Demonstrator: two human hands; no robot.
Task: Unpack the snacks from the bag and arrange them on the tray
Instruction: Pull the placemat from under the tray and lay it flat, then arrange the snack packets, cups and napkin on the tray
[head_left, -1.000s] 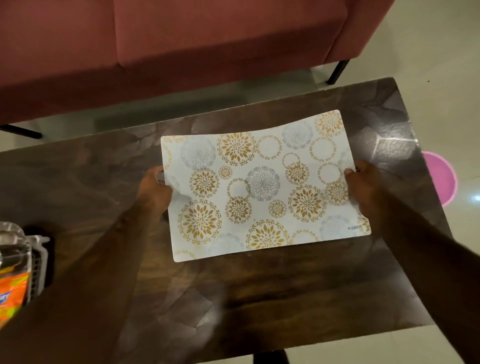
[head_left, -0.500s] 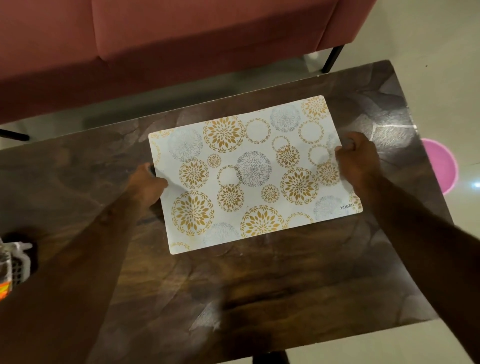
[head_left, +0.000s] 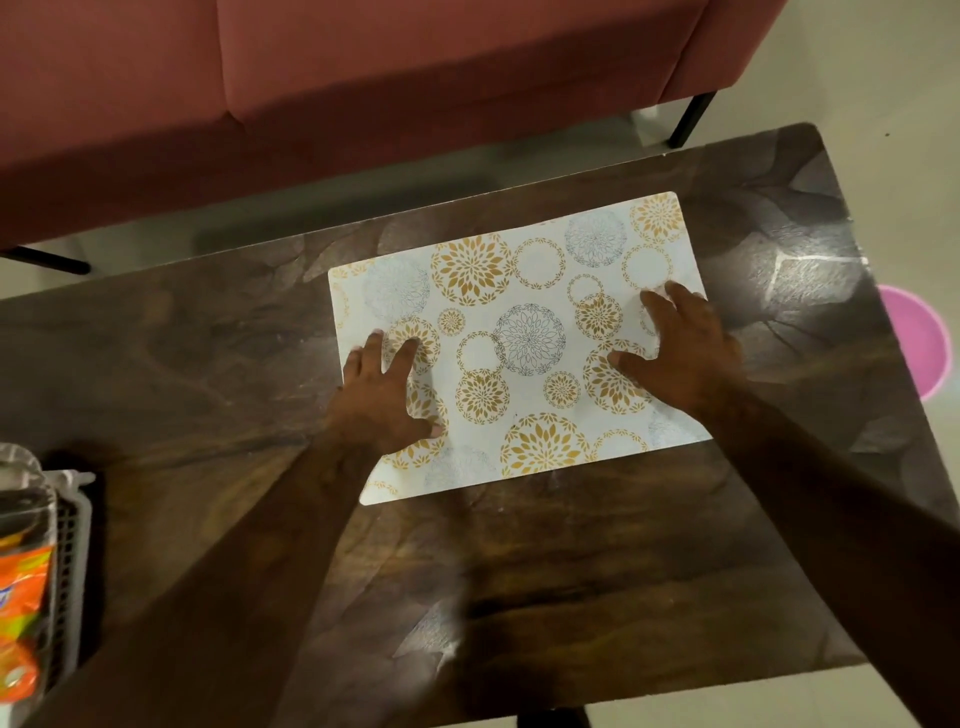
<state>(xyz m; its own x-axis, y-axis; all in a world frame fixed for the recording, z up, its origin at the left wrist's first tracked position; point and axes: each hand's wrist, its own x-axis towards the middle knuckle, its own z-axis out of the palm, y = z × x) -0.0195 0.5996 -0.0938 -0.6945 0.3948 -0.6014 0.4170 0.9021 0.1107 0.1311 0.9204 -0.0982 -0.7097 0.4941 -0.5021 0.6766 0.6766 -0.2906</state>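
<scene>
Left hand (head_left: 382, 400) and right hand (head_left: 680, 358) press flat, unclenched, on mat (head_left: 519, 280) near table's (head_left: 519, 571) far edge; we judge it thin, floppy, best pinched at 2 short edges.

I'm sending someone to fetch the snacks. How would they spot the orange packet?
Start at the dark wooden table; at its left edge stands a white mesh basket. The orange packet lies inside it, the only brightly coloured thing there.
</scene>
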